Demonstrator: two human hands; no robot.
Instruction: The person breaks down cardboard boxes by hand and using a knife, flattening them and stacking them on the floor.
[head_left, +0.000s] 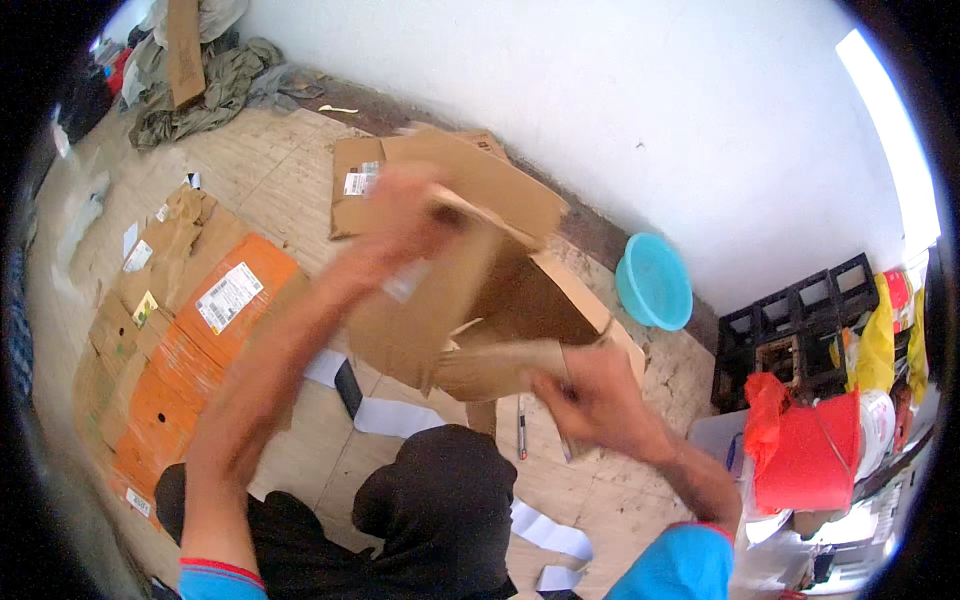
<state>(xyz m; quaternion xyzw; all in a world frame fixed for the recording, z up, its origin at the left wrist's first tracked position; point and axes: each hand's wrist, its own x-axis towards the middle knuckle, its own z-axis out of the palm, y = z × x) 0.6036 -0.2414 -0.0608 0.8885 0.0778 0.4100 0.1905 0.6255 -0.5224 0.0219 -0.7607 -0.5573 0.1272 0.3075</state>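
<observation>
A brown cardboard box (401, 330) stands tilted before me, its dark inside partly in view. My left hand (412, 214), blurred, grips the upper edge of one of its flaps. Lower right, my right hand (600, 394) pinches another cardboard flap (502, 364) near its end. Both forearms are spread over the box, and the fingertips are partly hidden. A utility knife (522, 433) lies on the tiled floor close to my right hand. White paper strips (397, 416) lie on the floor below the box.
Flattened cardboard with an orange section (247, 292) lies at left. More cardboard (465, 165) rests by the white wall (570, 90). At right are a turquoise basin (654, 281), black crates (799, 322) and a red container (806, 450). Crumpled cloth (217, 97) lies far left.
</observation>
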